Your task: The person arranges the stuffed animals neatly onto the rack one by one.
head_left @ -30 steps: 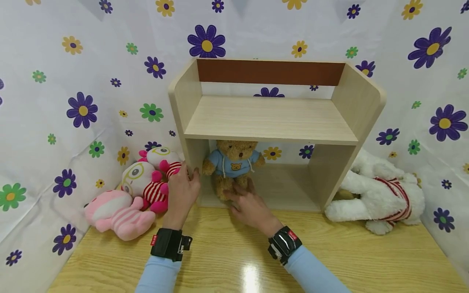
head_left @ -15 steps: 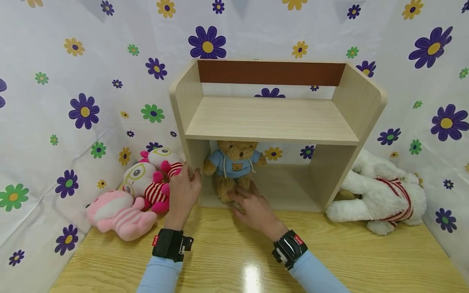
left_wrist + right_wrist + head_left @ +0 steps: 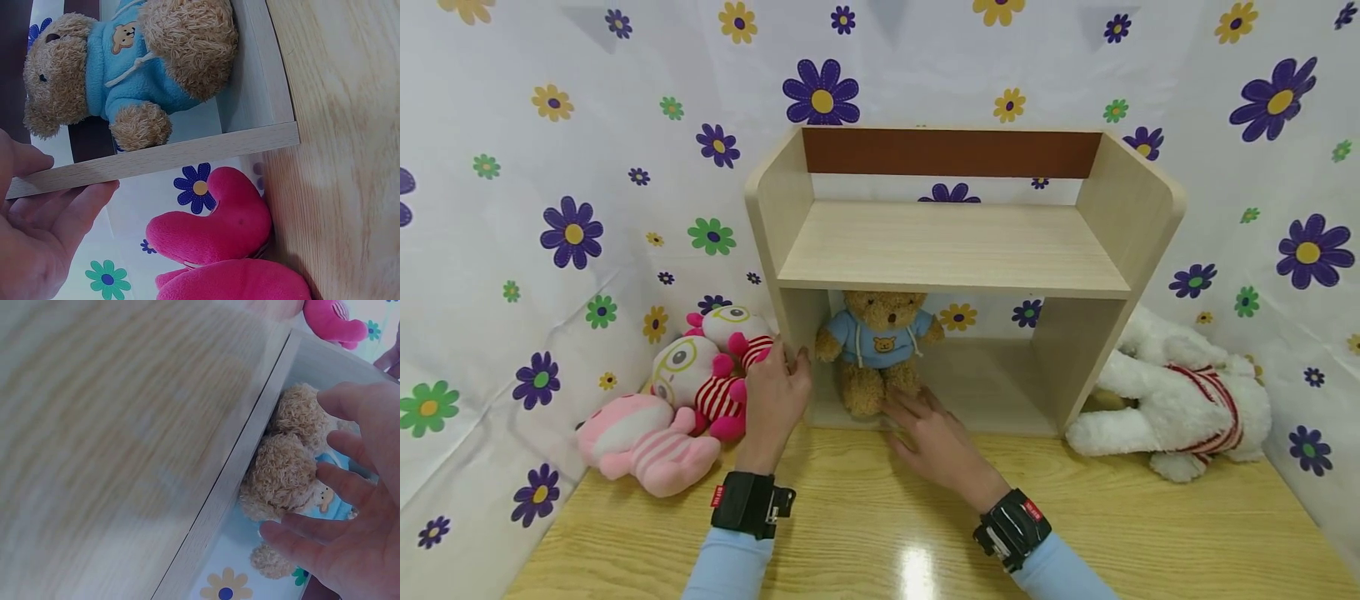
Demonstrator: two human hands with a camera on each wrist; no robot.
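A brown teddy bear (image 3: pixel 882 343) in a light blue hoodie sits upright in the lower left of a pale wooden shelf (image 3: pixel 955 246). With my left hand (image 3: pixel 771 408) I pinch the front edge of the left side panel (image 3: pixel 187 153), thumb inside and fingers outside, as the left wrist view shows. My right hand (image 3: pixel 942 442) is just in front of the bear's feet, its fingers spread and slightly bent. In the right wrist view the fingertips are close to the bear's leg (image 3: pixel 281 472); whether they touch it I cannot tell.
Two magenta-and-white striped plush toys (image 3: pixel 718 396) and a pale pink one (image 3: pixel 647 442) lie left of the shelf. A white plush toy (image 3: pixel 1195 404) with red striped trim lies on its side at the right. All stand on a wooden table (image 3: pixel 850 517) before flowered cloth.
My right hand has drawn back from the bear's feet, toward the right and nearer to me. My left hand has stayed at the side panel, and the bear sits in the same place.
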